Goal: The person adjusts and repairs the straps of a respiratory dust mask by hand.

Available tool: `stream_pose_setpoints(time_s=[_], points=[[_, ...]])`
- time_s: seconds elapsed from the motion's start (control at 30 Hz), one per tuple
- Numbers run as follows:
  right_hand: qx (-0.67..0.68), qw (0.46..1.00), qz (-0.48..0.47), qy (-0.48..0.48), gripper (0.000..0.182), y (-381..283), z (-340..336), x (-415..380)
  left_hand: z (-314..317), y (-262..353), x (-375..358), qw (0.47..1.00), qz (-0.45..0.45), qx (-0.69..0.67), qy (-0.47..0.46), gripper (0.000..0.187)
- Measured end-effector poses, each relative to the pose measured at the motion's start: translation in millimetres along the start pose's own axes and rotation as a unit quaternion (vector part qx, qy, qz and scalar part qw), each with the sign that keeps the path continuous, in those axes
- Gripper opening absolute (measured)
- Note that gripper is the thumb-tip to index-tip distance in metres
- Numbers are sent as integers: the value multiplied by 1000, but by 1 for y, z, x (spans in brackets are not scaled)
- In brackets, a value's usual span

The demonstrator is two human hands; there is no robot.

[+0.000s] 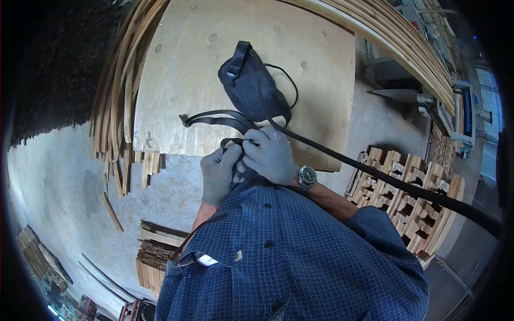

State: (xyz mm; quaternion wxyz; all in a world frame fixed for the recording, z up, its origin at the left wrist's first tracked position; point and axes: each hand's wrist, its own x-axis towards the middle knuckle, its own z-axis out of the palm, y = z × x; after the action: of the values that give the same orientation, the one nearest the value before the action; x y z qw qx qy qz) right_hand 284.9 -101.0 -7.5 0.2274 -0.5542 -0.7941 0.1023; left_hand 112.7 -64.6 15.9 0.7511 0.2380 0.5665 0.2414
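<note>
A black mesh pouch (pixel 252 88) with a buckle lies on a plywood board (pixel 184 75) in front of me. From its near end a black strap (pixel 217 119) loops out to the left and runs back toward my body. Both my hands wear grey gloves. My left hand (pixel 218 174) is closed around the strap close to my shirt front. Just right of it, my right hand (pixel 270 155), with a watch (pixel 307 176) at the wrist, has its fingers curled on the same strap. The exact grip of the fingertips is partly hidden.
A thick black cord (pixel 375 174) crosses from the pouch to the lower right. Long wooden strips (pixel 126 80) stand along the board's left side, and more strips (pixel 385 27) lie at upper right. Notched timber pieces (pixel 407 198) are stacked at right; short planks (pixel 158 246) sit lower left.
</note>
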Motion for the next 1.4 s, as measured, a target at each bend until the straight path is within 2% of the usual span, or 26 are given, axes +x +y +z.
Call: stream_pose_setpoints(time_s=[0.07, 0.27, 0.33, 0.5, 0.57, 0.73, 0.8, 0.83, 0.87, 0.9, 0.93, 1.0, 1.07, 1.13, 1.17, 1.23, 1.27, 1.33, 1.4], points=[[15, 1000, 20, 3, 21, 1, -3, -1, 0, -4, 1, 1000, 28, 8, -8, 23], [-13, 997, 76, 25, 19, 25, 12, -34, 8, 2, -6, 998, 38, 47, 13, 23], [-87, 984, 123, 96, 8, 38, 20, -36, 8, 0, -5, 997, 34, 69, 4, 24], [-105, 992, 60, 26, 11, 76, 4, -48, -1, -18, 11, 989, 25, 135, -45, 25], [-99, 994, 46, 24, 21, 82, 0, -41, -7, -23, 17, 975, -9, 189, -114, 27], [-92, 994, 59, 0, 17, 95, 2, -41, -4, -38, 16, 968, 52, 235, -71, 31], [-92, 993, 59, -41, 14, 98, 1, -45, -12, -48, 9, 954, 169, 247, 32, 32], [-90, 993, 57, -44, 14, 98, 1, -46, -17, -52, 7, 954, 167, 245, 34, 32], [-91, 992, 68, -46, 13, 97, 1, -46, -22, -55, 5, 886, 206, 394, 135, 29], [-91, 992, 78, -49, 12, 96, 0, -47, -26, -56, 2, 783, 235, 528, 230, 28], [-89, 992, 74, -52, 12, 98, 2, -48, -29, -56, 4, 784, 231, 526, 234, 28], [-92, 993, 46, -61, 12, 102, 3, -49, -33, -51, 16, 745, 361, 538, 157, 28], [-79, 995, 32, -58, 11, 103, -2, -48, -39, -56, 26, 734, 346, 568, 137, 29], [-65, 996, 22, -52, 10, 101, -5, -47, -49, -59, 36, 690, 325, 641, 85, 23], [-59, 996, 17, -69, 10, 102, -7, -47, -54, -61, 38, 689, 326, 641, 87, 23], [-56, 995, 14, -84, 9, 102, -11, -47, -55, -54, 36, 732, 374, 565, 69, 19], [-69, 994, 9, -87, 10, 100, -12, -46, -57, -50, 36, 731, 376, 565, 69, 19], [-82, 993, 4, -88, 11, 95, -16, -43, -62, -41, 34, 778, 365, 511, 23, 19], [-59, 995, 8, -75, 17, 87, -25, -40, -61, -34, 32, 790, 353, 501, 13, 21]])
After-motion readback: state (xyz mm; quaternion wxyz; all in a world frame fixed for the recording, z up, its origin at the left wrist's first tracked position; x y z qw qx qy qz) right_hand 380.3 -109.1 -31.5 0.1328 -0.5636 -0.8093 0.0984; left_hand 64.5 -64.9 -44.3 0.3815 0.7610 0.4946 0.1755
